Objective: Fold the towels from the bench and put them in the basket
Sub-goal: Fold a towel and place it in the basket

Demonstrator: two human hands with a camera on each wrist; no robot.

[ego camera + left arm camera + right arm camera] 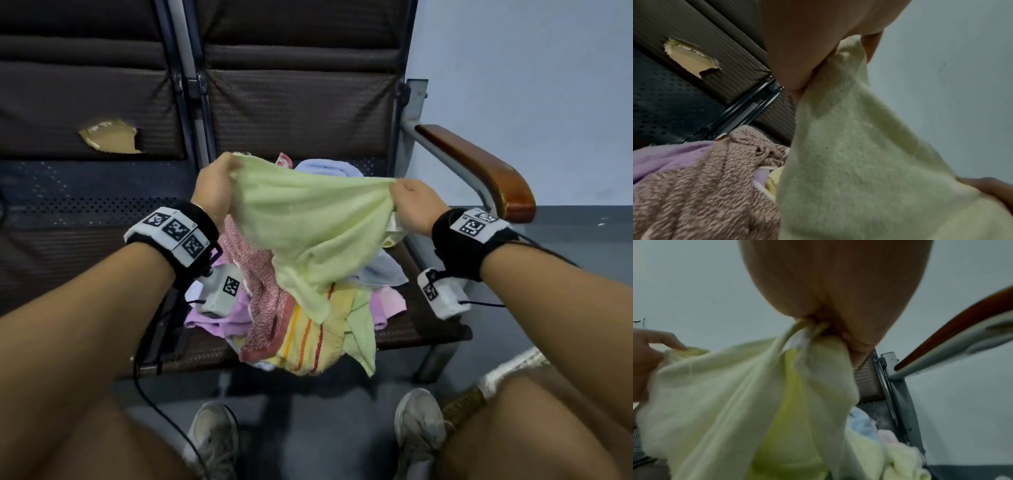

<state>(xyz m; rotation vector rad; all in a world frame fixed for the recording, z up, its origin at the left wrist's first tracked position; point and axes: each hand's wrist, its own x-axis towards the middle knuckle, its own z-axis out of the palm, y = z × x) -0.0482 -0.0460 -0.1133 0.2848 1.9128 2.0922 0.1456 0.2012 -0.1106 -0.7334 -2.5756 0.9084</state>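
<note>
A pale green towel (pixel 308 222) hangs stretched between both hands above the bench seat. My left hand (pixel 219 181) pinches its upper left corner; the towel (pixel 849 146) fills the left wrist view below that hand (pixel 818 53). My right hand (pixel 414 205) grips the opposite corner, and the cloth (pixel 735 394) bunches at that hand (pixel 830 308) in the right wrist view. Below lies a pile of towels (pixel 294 322): a pink speckled one (pixel 260 274), a yellow striped one (pixel 308 335), lilac (pixel 219 315) and pale blue (pixel 329 169) ones. No basket shows.
The dark bench (pixel 85 212) has a torn patch (pixel 109 137) in its backrest at left. A wooden armrest (pixel 479 164) stands at right on a metal frame. My knees and shoes (pixel 215 438) are at the bottom, with a cable running down the left side.
</note>
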